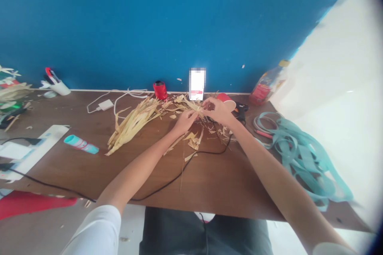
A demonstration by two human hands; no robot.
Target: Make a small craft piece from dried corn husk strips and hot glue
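Observation:
A long bundle of dried, pale yellow husk strips lies on the brown wooden table, with loose scraps scattered to its right. My left hand and my right hand meet over a thinner heap of husk. The fingers of both hands pinch into the strips there, and my right fingertips hide what they grip. A black cable runs just below my hands and passes under my left forearm.
Behind my hands stand a red cup, a black glue gun, a red spool and an upright phone. A tangle of teal ribbon lies at right. A white charger sits at the back left.

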